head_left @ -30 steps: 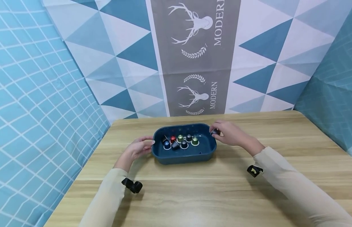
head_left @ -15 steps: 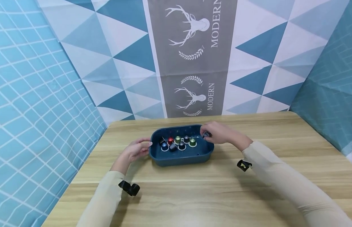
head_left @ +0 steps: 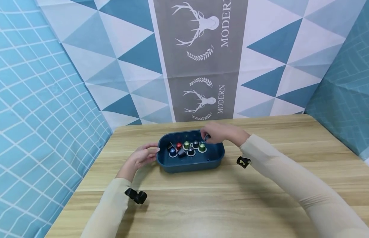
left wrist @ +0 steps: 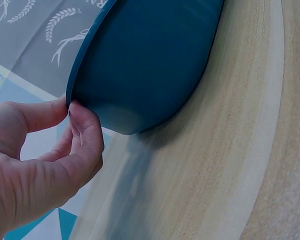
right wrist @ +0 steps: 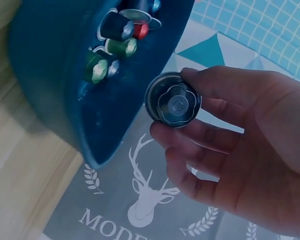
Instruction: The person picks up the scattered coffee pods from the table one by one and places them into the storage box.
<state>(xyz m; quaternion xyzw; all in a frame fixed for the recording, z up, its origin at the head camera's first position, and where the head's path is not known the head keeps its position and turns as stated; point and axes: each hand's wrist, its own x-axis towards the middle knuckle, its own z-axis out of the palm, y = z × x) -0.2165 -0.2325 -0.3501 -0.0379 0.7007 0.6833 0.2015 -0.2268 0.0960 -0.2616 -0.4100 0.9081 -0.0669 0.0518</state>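
Observation:
A dark blue oblong tub (head_left: 190, 168) stands on the wooden table, holding several coffee capsules, among them a red capsule (head_left: 179, 145), a green capsule (head_left: 202, 147) and a blue capsule (head_left: 172, 151). At its left end my left hand (head_left: 144, 155) pinches the rim; the left wrist view shows thumb and fingertips on either side of the edge. Over the right back part of the tub is my right hand (head_left: 223, 131). Between thumb and fingers it pinches a dark grey coffee capsule (right wrist: 176, 105), seen domed end on in the right wrist view.
The wooden table (head_left: 190, 211) runs to a patterned cloth backdrop (head_left: 202, 59) behind the tub. A light blue gridded cloth (head_left: 38, 115) hangs along the left side, a teal cloth (head_left: 351, 99) along the right.
My right hand has moved left with the capsule, from the tub's right end to above its right back part. The left hand stays at the left rim.

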